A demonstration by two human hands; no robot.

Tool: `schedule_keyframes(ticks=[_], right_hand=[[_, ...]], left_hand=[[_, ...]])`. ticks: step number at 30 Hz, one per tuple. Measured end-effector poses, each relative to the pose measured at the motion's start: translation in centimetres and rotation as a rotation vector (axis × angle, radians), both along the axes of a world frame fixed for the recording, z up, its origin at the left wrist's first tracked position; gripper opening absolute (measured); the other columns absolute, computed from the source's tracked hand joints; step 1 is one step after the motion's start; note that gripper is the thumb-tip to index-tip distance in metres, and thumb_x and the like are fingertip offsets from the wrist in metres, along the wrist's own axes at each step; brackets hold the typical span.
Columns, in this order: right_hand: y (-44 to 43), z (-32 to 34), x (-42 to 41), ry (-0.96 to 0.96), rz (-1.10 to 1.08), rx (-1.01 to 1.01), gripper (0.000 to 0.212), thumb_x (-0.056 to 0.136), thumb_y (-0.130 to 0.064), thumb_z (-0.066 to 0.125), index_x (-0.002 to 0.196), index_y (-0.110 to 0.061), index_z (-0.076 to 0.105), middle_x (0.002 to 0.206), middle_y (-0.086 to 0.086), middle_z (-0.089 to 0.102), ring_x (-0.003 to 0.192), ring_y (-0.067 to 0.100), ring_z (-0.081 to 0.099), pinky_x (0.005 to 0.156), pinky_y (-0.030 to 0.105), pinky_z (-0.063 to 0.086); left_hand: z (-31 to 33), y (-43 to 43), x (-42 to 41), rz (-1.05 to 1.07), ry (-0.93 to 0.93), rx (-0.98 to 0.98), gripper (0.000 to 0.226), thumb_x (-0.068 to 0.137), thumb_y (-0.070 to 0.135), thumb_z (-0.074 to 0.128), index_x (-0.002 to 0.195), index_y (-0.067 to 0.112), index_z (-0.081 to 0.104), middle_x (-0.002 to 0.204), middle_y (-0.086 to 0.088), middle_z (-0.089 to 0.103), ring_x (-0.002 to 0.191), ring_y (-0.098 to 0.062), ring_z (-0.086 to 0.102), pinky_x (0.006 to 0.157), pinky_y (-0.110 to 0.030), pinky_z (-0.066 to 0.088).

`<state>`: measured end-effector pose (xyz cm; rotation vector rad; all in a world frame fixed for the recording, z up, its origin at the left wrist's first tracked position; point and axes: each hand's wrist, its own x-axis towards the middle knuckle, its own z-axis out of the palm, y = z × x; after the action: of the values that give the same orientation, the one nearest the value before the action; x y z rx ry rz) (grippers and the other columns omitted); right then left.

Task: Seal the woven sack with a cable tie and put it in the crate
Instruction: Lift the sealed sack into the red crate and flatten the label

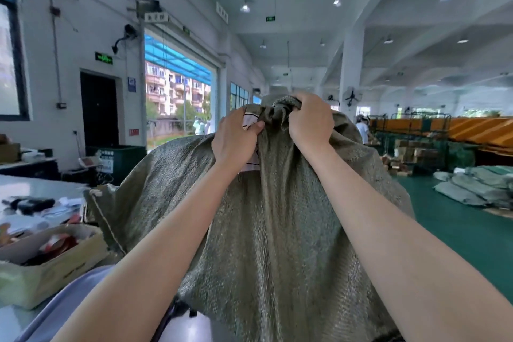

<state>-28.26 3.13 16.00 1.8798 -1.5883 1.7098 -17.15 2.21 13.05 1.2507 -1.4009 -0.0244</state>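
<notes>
1. Count: 1 woven sack (277, 216), olive-green, held up right in front of me, and my 2 bare hands on its bunched neck at the top.
2. My left hand (236, 137) was clamped on the fabric with a white printed label (251, 122) pinched under the thumb. My right hand (311, 119) was fisted tight around the gathered mouth just beside it.
3. Couldn't make out any cable tie on the neck, my fingers covered that spot.
4. The sack blocked most of my view ahead.
5. Off to my left sat 1 cardboard box (55, 255) of odds and ends on a cluttered table (36, 186).
6. Room was a big warehouse: green floor (458, 230), white pillars, ceiling lights, an open roller door (179, 86), and a pile of filled sacks (477, 186) at my right.
</notes>
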Motion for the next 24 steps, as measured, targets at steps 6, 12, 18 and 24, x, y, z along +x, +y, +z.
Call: schedule_keyframes(ticks=[6,12,18,24], right_hand=[[0.9,3.8,-0.5,0.126,0.072,-0.027,0.025,0.077,-0.009,0.049,0.088,-0.005,0.072,0.089,0.015,0.071,0.085,0.032,0.062,0.078,0.038,0.053],[2.3,5.7,-3.0,0.511,0.275,0.268,0.053,0.052,-0.044,0.073,0.094,-0.014,0.062,0.102,0.003,0.062,0.096,0.018,0.057,0.086,0.036,0.047],[2.4,5.2,-5.1,0.690,-0.057,0.433,0.122,0.059,-0.052,0.080,0.150,-0.023,0.004,0.159,0.001,0.011,0.145,0.029,0.017,0.115,0.057,0.017],[0.2,3.8,-5.6,0.662,-0.259,0.307,0.109,0.064,-0.041,0.079,0.148,-0.020,0.013,0.150,0.009,0.025,0.138,0.033,0.026,0.110,0.057,0.022]], left_hand=[[3.3,-0.9,-2.0,0.059,0.103,-0.205,0.014,0.089,0.017,0.049,0.097,0.009,0.056,0.114,-0.006,0.057,0.113,-0.026,0.049,0.072,-0.030,0.031],[6.5,-1.8,-3.2,0.098,0.228,-0.343,0.025,0.090,0.007,0.044,0.111,0.004,0.057,0.120,-0.011,0.054,0.117,-0.027,0.045,0.073,-0.028,0.029],[7.9,-2.7,-5.3,-0.049,0.138,-0.432,0.015,0.087,0.004,0.048,0.096,-0.001,0.059,0.107,-0.015,0.055,0.107,-0.030,0.049,0.078,-0.034,0.036],[8.7,-3.8,-5.8,-0.233,0.088,-0.472,0.023,0.086,0.003,0.055,0.107,0.005,0.064,0.107,-0.008,0.058,0.112,-0.026,0.052,0.076,-0.018,0.029]])
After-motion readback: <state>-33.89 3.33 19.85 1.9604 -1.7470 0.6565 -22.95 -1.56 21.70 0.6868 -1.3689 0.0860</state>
